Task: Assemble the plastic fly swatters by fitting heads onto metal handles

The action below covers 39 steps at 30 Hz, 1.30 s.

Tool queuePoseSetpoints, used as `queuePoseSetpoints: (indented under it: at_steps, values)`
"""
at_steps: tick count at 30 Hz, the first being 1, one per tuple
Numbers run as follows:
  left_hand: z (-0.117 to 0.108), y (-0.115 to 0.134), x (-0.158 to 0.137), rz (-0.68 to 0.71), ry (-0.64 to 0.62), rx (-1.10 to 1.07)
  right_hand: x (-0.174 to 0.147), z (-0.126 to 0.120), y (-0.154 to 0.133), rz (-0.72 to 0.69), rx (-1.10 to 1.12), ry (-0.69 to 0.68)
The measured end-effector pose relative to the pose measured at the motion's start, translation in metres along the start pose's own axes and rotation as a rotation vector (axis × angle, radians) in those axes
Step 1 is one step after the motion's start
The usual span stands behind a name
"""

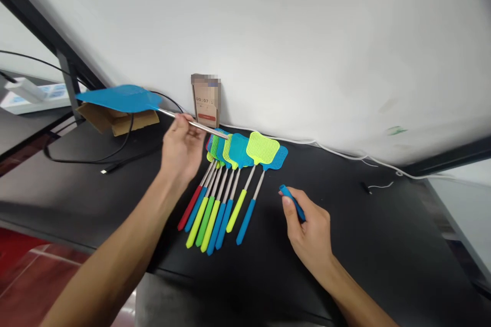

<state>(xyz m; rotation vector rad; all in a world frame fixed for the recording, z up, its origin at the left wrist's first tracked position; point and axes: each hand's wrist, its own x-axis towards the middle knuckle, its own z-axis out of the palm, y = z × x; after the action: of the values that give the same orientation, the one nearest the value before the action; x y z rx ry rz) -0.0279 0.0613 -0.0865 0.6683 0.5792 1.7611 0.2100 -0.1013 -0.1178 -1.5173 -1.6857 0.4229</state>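
My left hand [181,148] pinches the metal rod of a blue fly swatter [125,98], its broad head pointing left and the rod's bare end pointing right. In my right hand [309,225] is a blue handle sleeve [294,203], gripped by the thumb and fingers with its end tilted up to the left. Rod and sleeve are apart. Between my hands, several fly swatters [263,148] in yellow-green, blue, green and red lie fanned out on the black table, heads overlapping toward the wall and handles toward me.
A phone [206,102] showing a timer leans against the white wall. Behind the raised swatter head sits an open cardboard box [134,121]. Black cables [111,158] lie at left, and a white cable [337,150] runs along the wall. A power strip [49,96] is at far left.
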Motion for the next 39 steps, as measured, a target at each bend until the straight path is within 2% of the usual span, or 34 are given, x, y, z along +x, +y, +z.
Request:
queuePoseSetpoints:
  at_steps: [2,4,6,12,14,16,20,24,27,31,34,36,39]
  values:
    - [0.002,-0.002,-0.007,-0.091,-0.093,0.057,0.003,0.002,0.003,0.021,0.0,0.014]
    - [0.008,-0.009,-0.025,-0.17,-0.229,0.125,0.006,0.002,0.006,0.051,-0.005,0.008]
    - [0.014,-0.017,-0.043,-0.213,-0.308,0.194,0.009,0.002,0.009,0.078,-0.003,0.001]
    - [0.017,-0.024,-0.062,-0.22,-0.454,0.387,0.014,-0.001,0.016,0.099,0.0,0.001]
    - [0.016,-0.024,-0.063,-0.216,-0.517,0.482,0.016,-0.002,0.019,0.088,-0.122,-0.041]
    - [0.016,-0.023,-0.066,-0.229,-0.596,0.591,0.017,-0.003,0.023,0.094,-0.341,-0.1]
    - [0.019,-0.021,-0.073,-0.327,-0.782,0.737,0.021,-0.005,0.032,0.124,-0.739,-0.147]
    - [0.024,-0.02,-0.082,-0.448,-0.954,0.778,0.023,-0.007,0.035,0.122,-0.874,-0.139]
    - [0.026,-0.023,-0.091,-0.468,-1.028,0.814,0.024,-0.008,0.038,0.135,-0.874,-0.137]
    - [0.025,-0.031,-0.102,-0.488,-1.04,0.882,0.028,-0.017,0.045,0.172,-0.767,-0.197]
    - [0.024,-0.036,-0.106,-0.48,-1.011,0.959,0.032,-0.031,0.05,0.127,-0.549,-0.217]
    - [0.023,-0.037,-0.107,-0.479,-0.991,0.99,0.033,-0.042,0.05,0.114,-0.283,-0.28]
    - [0.024,-0.035,-0.107,-0.444,-0.998,1.003,0.032,-0.049,0.042,0.226,0.27,-0.413]
